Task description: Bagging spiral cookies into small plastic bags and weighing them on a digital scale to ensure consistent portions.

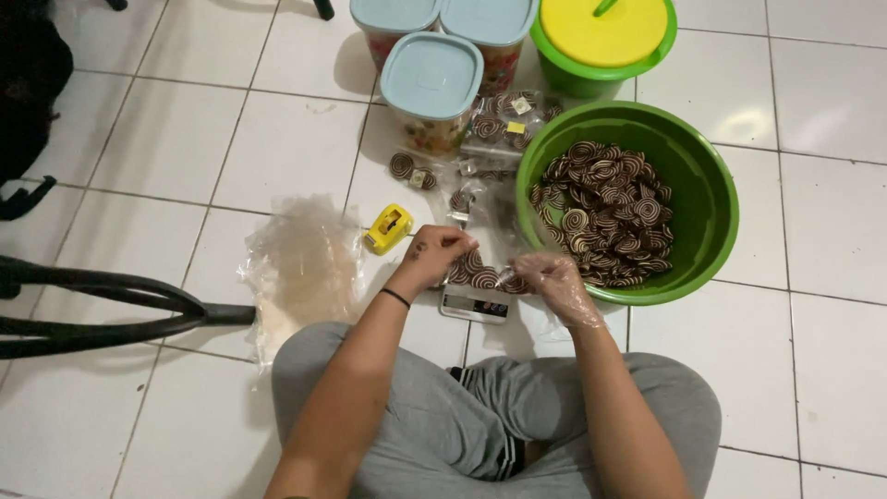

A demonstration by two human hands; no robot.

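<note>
You're bagging brown-and-cream spiral cookies (482, 270) over a small scale (475, 304).
Your left hand (432, 254) is pinching the clear bag (506, 275); your gloved right hand (552, 279) is gripping its edge; the scale is lying half hidden.

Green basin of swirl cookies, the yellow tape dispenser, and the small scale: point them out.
green basin (716, 199): head view, bare inner wall at right.
yellow tape dispenser (388, 228): head view, its top.
small scale (474, 305): head view, front panel.

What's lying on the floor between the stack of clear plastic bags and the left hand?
In the head view, a small yellow tape dispenser sits on the white tile between the plastic bags and the left hand.
</note>
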